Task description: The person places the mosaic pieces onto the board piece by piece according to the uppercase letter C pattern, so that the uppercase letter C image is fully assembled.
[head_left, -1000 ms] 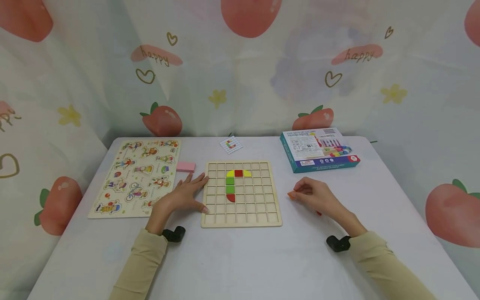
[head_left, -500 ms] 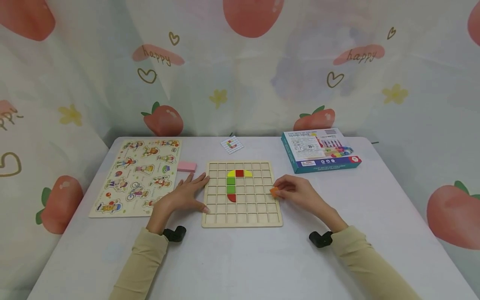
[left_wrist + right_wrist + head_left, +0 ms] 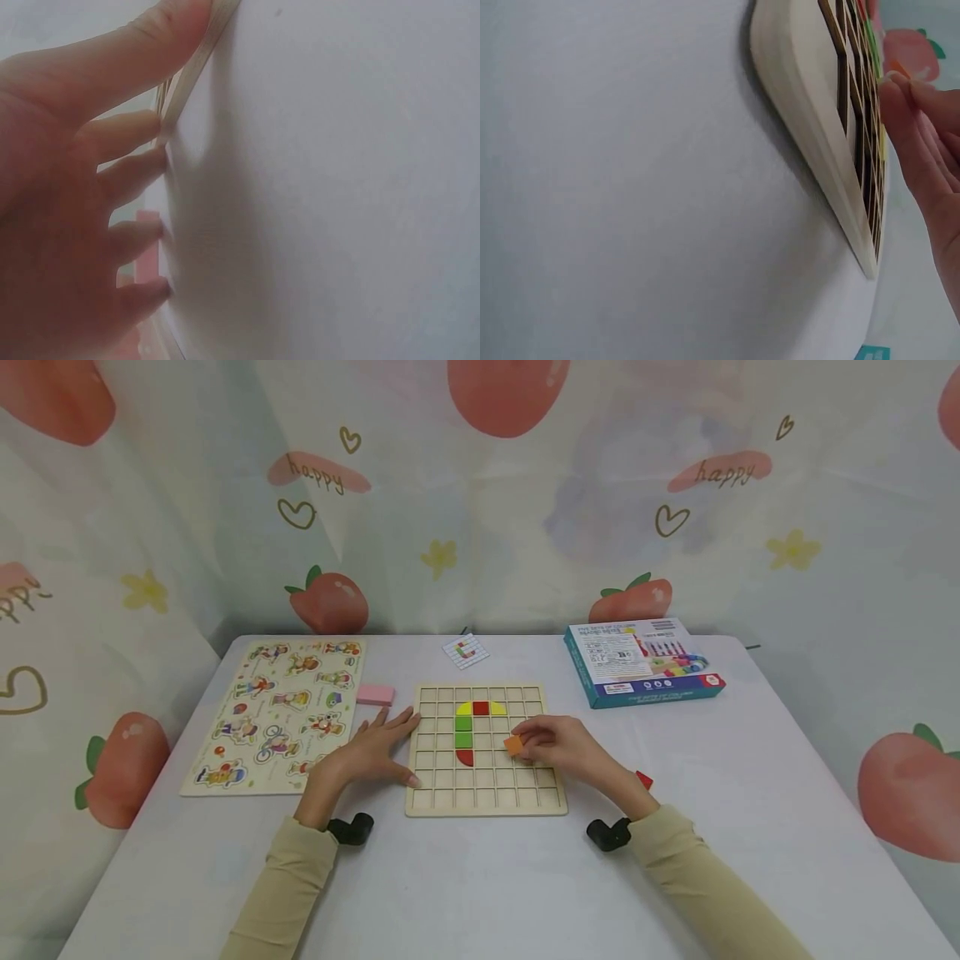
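Observation:
A wooden grid board (image 3: 442, 802) lies mid-table, with yellow, red and green tiles set in some of its cells. Two green squares (image 3: 463, 732) run down one column, a rounded red tile (image 3: 465, 757) below them. Along the top, a red square (image 3: 480, 708) sits between two rounded yellow tiles. My right hand (image 3: 573, 747) pinches an orange square tile (image 3: 513, 745) over the right part of the board. With fingers spread, my left hand (image 3: 363, 756) rests at the board's left edge, thumb and fingertips touching it; the left wrist view shows the thumb (image 3: 150, 52) against the frame.
A small pattern card (image 3: 466, 651) lies behind the board. To the left are a picture puzzle board (image 3: 258, 710) and a pink block (image 3: 375, 695). At the back right sits a teal-edged box (image 3: 641, 662). A red piece (image 3: 644, 779) lies beside my right forearm.
My right hand has carried the orange tile leftward from the table beside the board to above its cells, uncovering the red piece on the table. The left hand stays in place.

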The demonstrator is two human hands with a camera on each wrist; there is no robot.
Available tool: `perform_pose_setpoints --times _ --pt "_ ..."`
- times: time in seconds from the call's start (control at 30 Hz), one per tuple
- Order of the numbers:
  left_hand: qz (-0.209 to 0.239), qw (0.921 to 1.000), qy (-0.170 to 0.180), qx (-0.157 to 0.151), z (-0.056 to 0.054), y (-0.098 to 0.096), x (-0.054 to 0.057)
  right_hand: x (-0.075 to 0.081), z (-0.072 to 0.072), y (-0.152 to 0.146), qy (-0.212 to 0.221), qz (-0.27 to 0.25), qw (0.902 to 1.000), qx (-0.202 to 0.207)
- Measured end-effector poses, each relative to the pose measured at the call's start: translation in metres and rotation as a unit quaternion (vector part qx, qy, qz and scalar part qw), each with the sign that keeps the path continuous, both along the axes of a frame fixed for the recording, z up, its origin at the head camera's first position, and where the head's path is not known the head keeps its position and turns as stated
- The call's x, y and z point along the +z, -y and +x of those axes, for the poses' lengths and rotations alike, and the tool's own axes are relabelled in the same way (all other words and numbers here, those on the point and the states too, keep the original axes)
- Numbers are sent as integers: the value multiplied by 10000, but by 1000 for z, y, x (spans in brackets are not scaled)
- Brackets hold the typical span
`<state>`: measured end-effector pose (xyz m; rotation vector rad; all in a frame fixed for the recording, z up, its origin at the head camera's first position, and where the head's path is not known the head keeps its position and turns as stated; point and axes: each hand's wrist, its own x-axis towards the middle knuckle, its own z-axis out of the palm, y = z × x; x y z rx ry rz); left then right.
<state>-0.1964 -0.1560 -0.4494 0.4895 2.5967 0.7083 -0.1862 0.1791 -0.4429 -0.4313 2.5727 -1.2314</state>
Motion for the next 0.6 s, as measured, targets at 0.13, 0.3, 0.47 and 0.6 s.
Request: perform_pose_setpoints --times 0.13,0.3,0.47,0.6 --pt "9 10000 10 8 0 0 0 0 -2 8 92 41 9999 99" --pt "22 10000 30 23 0 0 0 -1 -4 16 60 229 9994 263" --pt "21 10000 17 16 0 1 -1 -2 -6 25 -152 352 9977 562" --pt "-42 10000 29 -12 0 1 -1 -1 -7 31 -277 448 9960 717"
